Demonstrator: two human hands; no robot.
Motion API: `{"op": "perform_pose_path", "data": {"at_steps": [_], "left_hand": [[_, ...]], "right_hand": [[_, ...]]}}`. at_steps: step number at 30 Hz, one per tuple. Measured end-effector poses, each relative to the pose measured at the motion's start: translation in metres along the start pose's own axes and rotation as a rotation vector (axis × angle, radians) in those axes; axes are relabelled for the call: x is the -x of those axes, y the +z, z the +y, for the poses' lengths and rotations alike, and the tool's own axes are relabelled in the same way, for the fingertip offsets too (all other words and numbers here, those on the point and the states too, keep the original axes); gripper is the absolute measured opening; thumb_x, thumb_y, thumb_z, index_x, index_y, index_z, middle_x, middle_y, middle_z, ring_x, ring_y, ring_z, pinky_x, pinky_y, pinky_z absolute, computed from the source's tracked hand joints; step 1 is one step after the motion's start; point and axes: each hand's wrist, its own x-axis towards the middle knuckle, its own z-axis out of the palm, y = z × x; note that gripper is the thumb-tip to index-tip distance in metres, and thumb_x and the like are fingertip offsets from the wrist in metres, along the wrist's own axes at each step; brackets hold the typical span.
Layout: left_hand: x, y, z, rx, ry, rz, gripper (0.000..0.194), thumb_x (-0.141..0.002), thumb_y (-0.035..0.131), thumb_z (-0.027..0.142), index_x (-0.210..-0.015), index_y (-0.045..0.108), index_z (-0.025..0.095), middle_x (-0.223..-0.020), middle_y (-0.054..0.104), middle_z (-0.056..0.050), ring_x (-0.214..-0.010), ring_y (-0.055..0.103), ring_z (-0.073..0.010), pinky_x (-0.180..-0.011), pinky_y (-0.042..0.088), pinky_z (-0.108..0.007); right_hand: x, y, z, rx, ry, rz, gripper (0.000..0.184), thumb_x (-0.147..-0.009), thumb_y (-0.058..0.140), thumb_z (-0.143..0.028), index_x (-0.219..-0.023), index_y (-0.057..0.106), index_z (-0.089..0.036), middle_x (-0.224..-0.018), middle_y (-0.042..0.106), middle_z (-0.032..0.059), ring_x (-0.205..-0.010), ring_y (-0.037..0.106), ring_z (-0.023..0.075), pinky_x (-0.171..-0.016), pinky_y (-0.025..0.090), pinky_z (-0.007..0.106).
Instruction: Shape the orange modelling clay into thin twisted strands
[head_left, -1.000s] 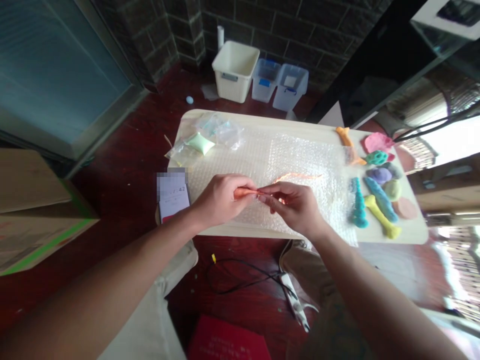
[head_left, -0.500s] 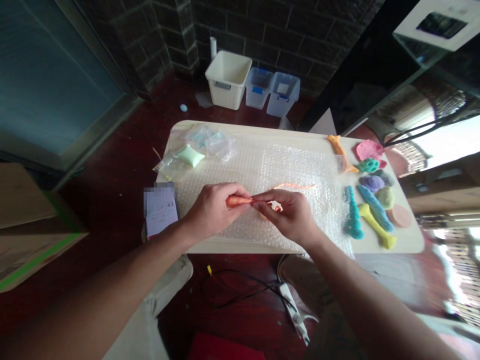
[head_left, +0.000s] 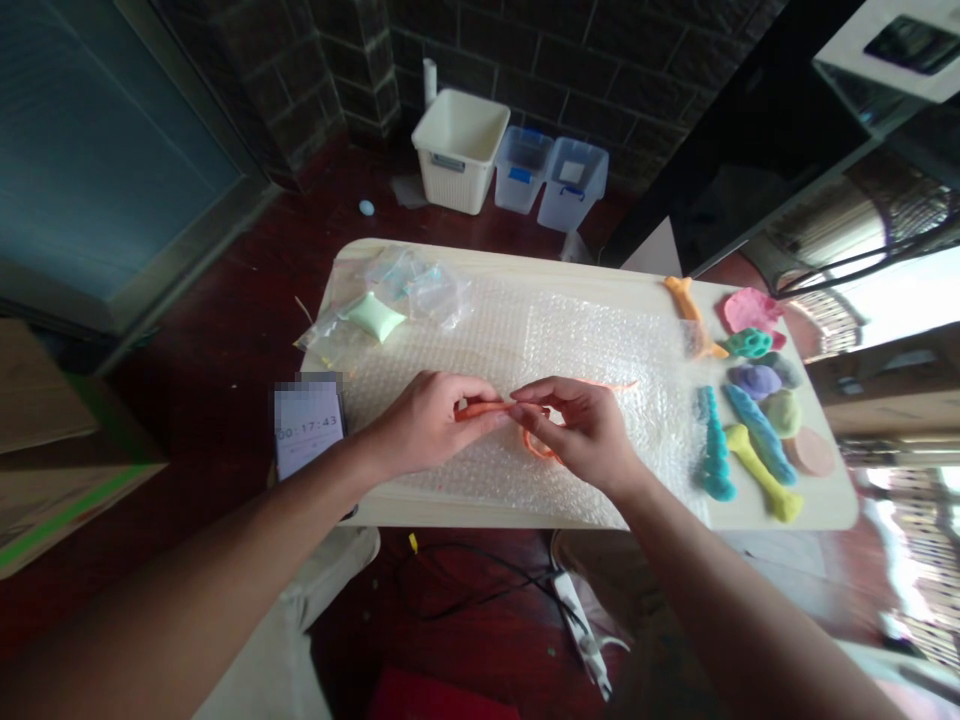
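Note:
Above the bubble wrap, my left hand is closed round one end of a thin strip of orange modelling clay. My right hand pinches the same strip between thumb and fingers, a little to the right, so the two hands almost meet. An orange loop of the clay hangs below my right fingers. Another thin orange strand lies on the bubble wrap behind my right hand. Whether that strand joins the held piece is hidden by the hand.
Shaped clay pieces line the table's right side, among them a teal twist, a yellow bone and a pink piece. A light green packet and clear bags lie back left. A phone sits at the left edge.
The orange clay between my hands looks thinner and more drawn out, and its loop below my right hand shows more. The camera view has shifted slightly.

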Motion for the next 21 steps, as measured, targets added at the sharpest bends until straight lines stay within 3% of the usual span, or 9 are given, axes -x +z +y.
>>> {"op": "perform_pose_path", "data": {"at_steps": [7,12,15,18,21], "left_hand": [[-0.0018,0.0012,-0.0003,-0.135,0.105,0.039,0.017,-0.094,0.068,0.028,-0.082,0.074,0.019,-0.078,0.072,-0.003,-0.073,0.063,-0.0154,-0.068,0.046,-0.028],[-0.0048,0.0017,0.0013,0.111,-0.037,-0.038,0.022,-0.097,0.064,0.038,-0.102,0.075,0.019,-0.087,0.076,-0.003,-0.073,0.067,-0.0145,-0.064,0.049,-0.024],[-0.0061,0.0024,0.0016,0.143,-0.067,-0.051,0.026,-0.099,0.06,0.039,-0.097,0.077,0.019,-0.084,0.075,-0.002,-0.073,0.068,-0.0145,-0.063,0.049,-0.024],[-0.0063,0.0035,0.0021,0.054,0.004,0.022,0.023,-0.098,0.064,0.037,-0.093,0.077,0.019,-0.083,0.075,-0.002,-0.073,0.067,-0.014,-0.066,0.049,-0.025],[-0.0059,0.0042,0.0019,-0.074,0.116,0.075,0.019,-0.097,0.066,0.033,-0.091,0.076,0.019,-0.087,0.076,-0.004,-0.078,0.068,-0.0152,-0.071,0.049,-0.027]], "right_hand": [[0.0024,-0.0048,0.0005,0.098,0.007,-0.06,0.018,-0.091,0.075,-0.031,-0.104,0.085,-0.023,-0.094,0.084,0.0065,-0.078,0.076,0.0205,-0.069,0.059,0.032],[0.0004,-0.0084,-0.0005,0.069,-0.016,-0.021,0.016,-0.091,0.075,-0.031,-0.099,0.085,-0.021,-0.089,0.083,0.0071,-0.076,0.075,0.0201,-0.067,0.059,0.032],[-0.0011,-0.0088,0.0009,0.008,-0.01,-0.016,0.021,-0.09,0.077,-0.032,-0.104,0.083,-0.019,-0.092,0.083,0.0083,-0.08,0.076,0.0204,-0.071,0.06,0.032],[-0.0014,-0.0086,0.0022,-0.013,0.024,-0.041,0.027,-0.09,0.078,-0.033,-0.112,0.081,-0.019,-0.096,0.083,0.0087,-0.085,0.078,0.0217,-0.074,0.061,0.032],[-0.0015,-0.0088,0.0025,-0.005,0.039,-0.069,0.021,-0.091,0.076,-0.033,-0.108,0.084,-0.022,-0.097,0.084,0.0075,-0.087,0.078,0.0226,-0.077,0.061,0.034]]}}
